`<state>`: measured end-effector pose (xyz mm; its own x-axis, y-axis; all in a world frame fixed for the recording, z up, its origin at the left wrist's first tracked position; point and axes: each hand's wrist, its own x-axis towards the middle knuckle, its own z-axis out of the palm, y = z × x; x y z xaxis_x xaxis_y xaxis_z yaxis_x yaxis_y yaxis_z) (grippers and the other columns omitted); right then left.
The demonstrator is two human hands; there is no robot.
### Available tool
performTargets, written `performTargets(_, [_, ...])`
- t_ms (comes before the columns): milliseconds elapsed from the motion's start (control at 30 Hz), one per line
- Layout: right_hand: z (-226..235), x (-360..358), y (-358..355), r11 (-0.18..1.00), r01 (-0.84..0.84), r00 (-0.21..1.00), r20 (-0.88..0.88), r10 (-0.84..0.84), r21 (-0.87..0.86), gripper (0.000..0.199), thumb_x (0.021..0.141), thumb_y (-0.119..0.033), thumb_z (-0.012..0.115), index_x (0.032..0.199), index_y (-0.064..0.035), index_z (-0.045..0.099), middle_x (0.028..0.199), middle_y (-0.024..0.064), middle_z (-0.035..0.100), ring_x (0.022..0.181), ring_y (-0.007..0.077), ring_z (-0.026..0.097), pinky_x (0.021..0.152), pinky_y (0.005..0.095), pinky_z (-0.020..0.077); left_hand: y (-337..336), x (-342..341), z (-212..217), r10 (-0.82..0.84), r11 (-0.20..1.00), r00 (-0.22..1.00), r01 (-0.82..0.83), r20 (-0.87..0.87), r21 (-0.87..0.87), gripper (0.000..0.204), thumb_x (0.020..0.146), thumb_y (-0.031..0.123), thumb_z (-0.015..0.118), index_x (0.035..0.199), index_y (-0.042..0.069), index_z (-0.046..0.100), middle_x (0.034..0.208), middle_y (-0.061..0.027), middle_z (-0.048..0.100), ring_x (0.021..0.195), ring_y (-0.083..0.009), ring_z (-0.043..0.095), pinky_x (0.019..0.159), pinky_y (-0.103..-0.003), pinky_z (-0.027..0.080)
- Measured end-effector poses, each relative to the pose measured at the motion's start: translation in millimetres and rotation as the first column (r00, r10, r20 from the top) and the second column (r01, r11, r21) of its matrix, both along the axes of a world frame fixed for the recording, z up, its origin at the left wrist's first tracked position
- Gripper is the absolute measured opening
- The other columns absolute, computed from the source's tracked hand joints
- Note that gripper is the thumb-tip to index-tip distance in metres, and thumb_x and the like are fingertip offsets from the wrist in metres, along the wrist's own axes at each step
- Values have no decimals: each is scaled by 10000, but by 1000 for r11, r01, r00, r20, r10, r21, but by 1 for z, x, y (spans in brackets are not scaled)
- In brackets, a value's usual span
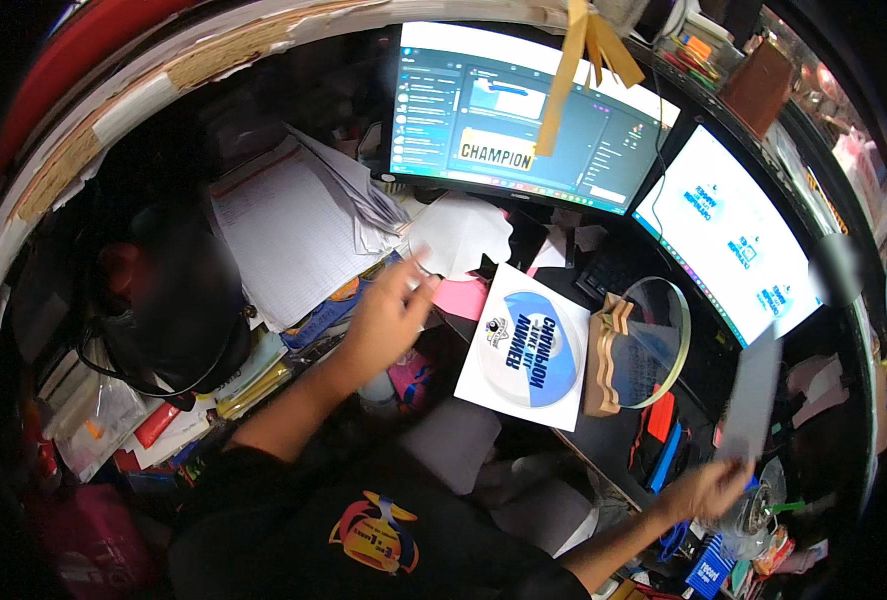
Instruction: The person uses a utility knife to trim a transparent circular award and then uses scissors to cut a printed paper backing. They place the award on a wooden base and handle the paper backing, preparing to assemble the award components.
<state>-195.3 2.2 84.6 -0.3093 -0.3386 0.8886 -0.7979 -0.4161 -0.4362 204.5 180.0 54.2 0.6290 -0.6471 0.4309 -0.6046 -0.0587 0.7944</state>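
Observation:
My left hand [389,315] is raised over the cluttered desk and pinches the lower edge of a white sheet of backing paper [461,233]. My right hand [709,490] is out at the lower right, gripping the bottom of a grey translucent sheet [754,390] that stands upright and looks blurred. Between the hands lies a white square sheet with a round blue and white sticker [526,347]. Right of it stands a clear round disc on a stacked wooden base [644,345].
Two lit monitors [524,115] [734,235] stand at the back, with a keyboard [612,272] below them. A stack of printed papers [284,225] and a black cap [179,300] lie to the left. A plastic cup with a straw [759,515] sits beside my right hand.

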Motion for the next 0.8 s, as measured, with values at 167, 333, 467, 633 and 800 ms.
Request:
performTargets(167, [29,53,100,878,-296,940,51,339,-376,140,895,-49,559,972,54,615,967,189,633,907,278,627,801,392,510,-22,78,-11,3,672,791,-455,-612,-584,692,978,352,483,1479,2,159,1480,-207,267,1340,-301,333,1097,-382,282])
performTargets(333, [39,139,131,314,-941,315,13,949,-122,199,841,61,561,1037,48,533,1023,239,600,966,327,631,911,419,509,-65,114,-34,-212,662,670,-438,-712,-609,724,975,461,443,1468,-9,200,1502,-147,269,1385,-227,264,1118,-358,235])
performTargets(467, [25,238,117,114,-984,128,104,986,134,298,775,143,552,1049,44,612,1015,206,672,928,277,662,860,344,489,-107,117,-57,-82,641,804,-410,-589,-649,533,1001,281,416,1432,-3,283,1431,-158,373,1348,-236,336,1109,-366,255])
performTargets(633, [22,354,92,128,-988,118,-107,987,87,323,774,109,564,1075,5,622,847,95,594,672,136,536,617,243,448,-116,108,-90,238,852,961,-276,-140,-445,524,959,138,442,1429,-41,294,1446,-219,345,1329,-282,346,1096,-359,268])
performTargets(800, [18,429,77,208,-978,200,-180,963,27,327,747,86,577,1065,11,583,969,174,611,826,309,616,719,357,509,-117,91,-97,288,898,957,-277,-18,-342,512,969,226,427,1385,-61,343,1419,-251,366,1298,-321,365,1086,-386,269])
